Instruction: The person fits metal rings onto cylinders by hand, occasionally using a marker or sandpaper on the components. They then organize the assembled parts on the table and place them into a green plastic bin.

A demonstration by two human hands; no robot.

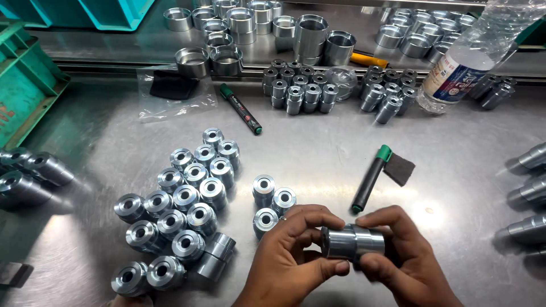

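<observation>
My left hand (293, 256) and my right hand (406, 258) together grip a shiny metal cylinder part (352, 241), held sideways low in the middle of the view. The left fingers wrap its left end, the right fingers its right end. Just left of my hands three similar steel bushings (273, 204) stand upright on the steel table (318, 148). A larger cluster of several upright bushings (182, 210) fills the lower left.
A black marker with green cap (371, 177) and a dark abrasive pad (399, 169) lie just beyond my hands. Another marker (241, 108), a plastic bag (173, 91), a water bottle (466, 57), metal rings (244, 25), more bushings (335, 88), teal bins (25, 85).
</observation>
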